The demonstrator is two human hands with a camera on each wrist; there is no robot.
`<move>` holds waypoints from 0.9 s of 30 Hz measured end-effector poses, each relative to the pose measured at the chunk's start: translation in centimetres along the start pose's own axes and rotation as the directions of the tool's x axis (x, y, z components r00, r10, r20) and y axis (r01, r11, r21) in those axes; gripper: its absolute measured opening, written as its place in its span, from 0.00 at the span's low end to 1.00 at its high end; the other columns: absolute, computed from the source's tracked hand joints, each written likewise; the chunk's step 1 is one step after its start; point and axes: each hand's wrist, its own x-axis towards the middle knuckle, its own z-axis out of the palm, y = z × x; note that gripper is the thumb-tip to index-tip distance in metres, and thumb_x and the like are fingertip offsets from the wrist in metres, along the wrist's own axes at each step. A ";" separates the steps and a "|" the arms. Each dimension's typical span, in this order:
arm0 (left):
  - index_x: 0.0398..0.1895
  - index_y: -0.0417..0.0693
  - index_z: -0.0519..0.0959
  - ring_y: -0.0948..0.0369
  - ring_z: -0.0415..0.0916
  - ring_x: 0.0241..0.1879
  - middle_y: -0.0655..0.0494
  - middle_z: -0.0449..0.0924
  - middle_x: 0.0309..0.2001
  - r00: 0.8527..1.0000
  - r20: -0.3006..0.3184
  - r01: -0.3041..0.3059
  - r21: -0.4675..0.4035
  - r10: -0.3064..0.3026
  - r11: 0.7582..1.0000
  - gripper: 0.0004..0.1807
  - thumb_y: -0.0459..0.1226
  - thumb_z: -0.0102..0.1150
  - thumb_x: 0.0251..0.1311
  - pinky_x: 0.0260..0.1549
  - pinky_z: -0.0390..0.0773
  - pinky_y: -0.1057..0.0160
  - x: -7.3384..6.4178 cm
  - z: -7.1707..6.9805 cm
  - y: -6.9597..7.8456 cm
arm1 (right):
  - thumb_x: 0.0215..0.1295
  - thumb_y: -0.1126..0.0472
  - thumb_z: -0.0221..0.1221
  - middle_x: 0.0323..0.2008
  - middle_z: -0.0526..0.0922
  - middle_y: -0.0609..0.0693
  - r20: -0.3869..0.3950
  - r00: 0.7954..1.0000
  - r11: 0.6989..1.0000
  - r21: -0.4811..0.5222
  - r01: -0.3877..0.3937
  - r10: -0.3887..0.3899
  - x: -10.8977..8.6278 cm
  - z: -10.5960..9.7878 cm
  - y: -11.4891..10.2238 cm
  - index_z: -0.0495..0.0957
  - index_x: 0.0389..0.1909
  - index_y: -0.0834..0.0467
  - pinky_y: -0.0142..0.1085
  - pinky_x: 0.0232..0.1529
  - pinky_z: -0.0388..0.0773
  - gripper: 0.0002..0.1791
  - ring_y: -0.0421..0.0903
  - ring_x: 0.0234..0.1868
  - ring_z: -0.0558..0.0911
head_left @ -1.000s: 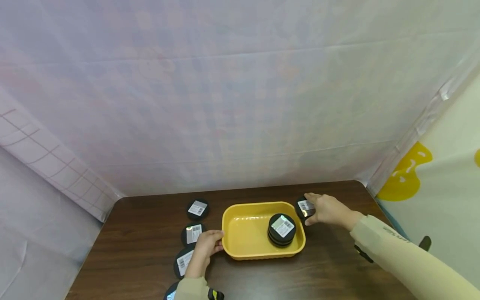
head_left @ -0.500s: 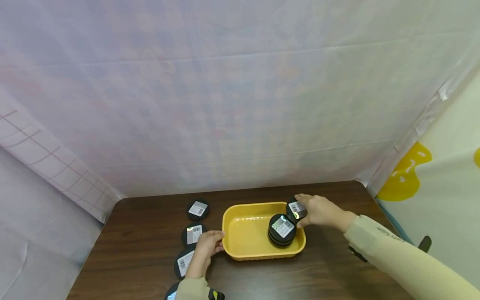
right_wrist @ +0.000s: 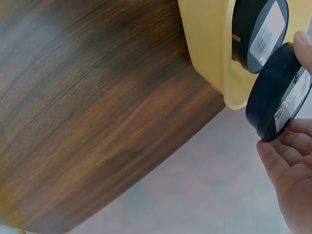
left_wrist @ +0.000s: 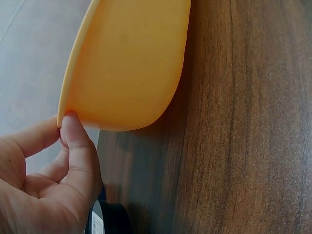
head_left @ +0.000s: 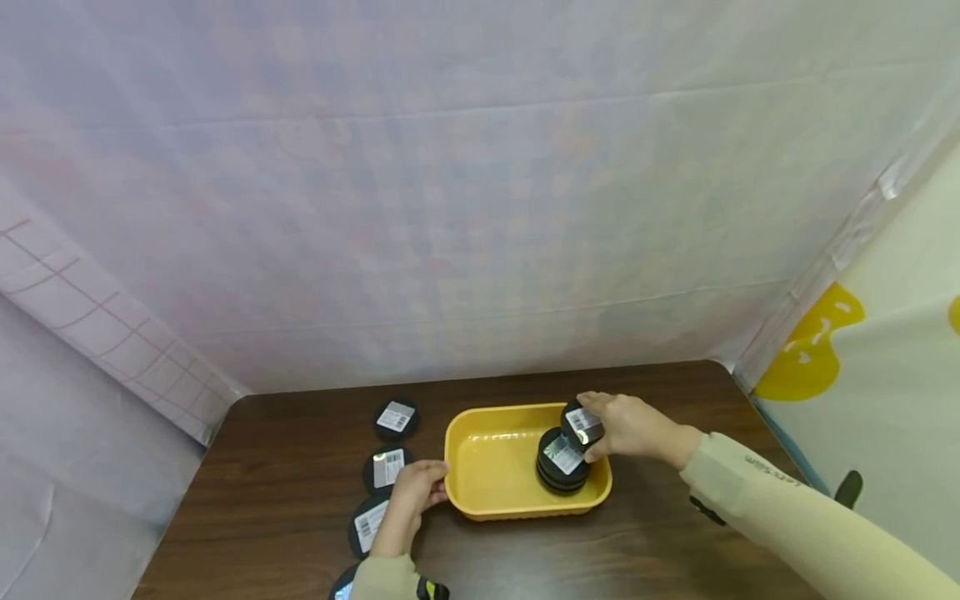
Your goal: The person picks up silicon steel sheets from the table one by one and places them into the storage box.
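My right hand [head_left: 628, 427] pinches a round flat black container [head_left: 582, 424] by its edge, thumb on one side and fingers on the other. A white barcode label shows on its face. It hangs tilted over the back right corner of the yellow basket [head_left: 495, 512], overlapping a stack of similar black containers [head_left: 562, 475] inside. In the right wrist view the held container [right_wrist: 273, 92] is beside the stacked one [right_wrist: 258, 34]. My left hand [head_left: 414, 498] grips the basket's left rim between thumb and fingers, seen closely on the yellow wall [left_wrist: 126, 63] in the left wrist view.
Left of the basket, several labelled black containers stand in a row on the brown table [head_left: 262, 483]: one at the back [head_left: 396, 418], one nearer [head_left: 387, 468], others partly under the left arm. A pale curtain [head_left: 480, 250] rises behind the table's far edge.
My right hand has carried the black container leftward from the table right of the basket to over its back right corner. The left hand stays on the rim.
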 end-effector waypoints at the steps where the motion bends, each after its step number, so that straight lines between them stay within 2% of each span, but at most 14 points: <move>1: 0.47 0.19 0.69 0.63 0.71 0.23 0.50 0.73 0.26 1.000 0.002 -0.002 -0.002 0.002 1.000 0.18 0.30 0.51 0.61 0.24 0.78 0.69 0.0 0.0 0.0 | 0.37 0.43 0.72 0.57 0.72 0.66 -0.001 1.000 1.000 0.000 0.002 -0.002 0.0 0.0 -0.1 0.69 0.59 0.69 0.51 0.54 0.71 0.50 0.61 0.57 0.73; 27: 0.47 0.19 0.69 0.63 0.71 0.23 0.51 0.73 0.26 1.000 -0.003 0.007 -0.012 -0.007 1.000 0.18 0.30 0.51 0.61 0.24 0.78 0.69 -0.1 0.1 0.1 | 0.38 0.44 0.73 0.59 0.71 0.66 0.042 0.998 0.999 0.010 0.046 -0.047 0.7 1.0 -2.7 0.68 0.60 0.69 0.50 0.54 0.72 0.50 0.60 0.57 0.73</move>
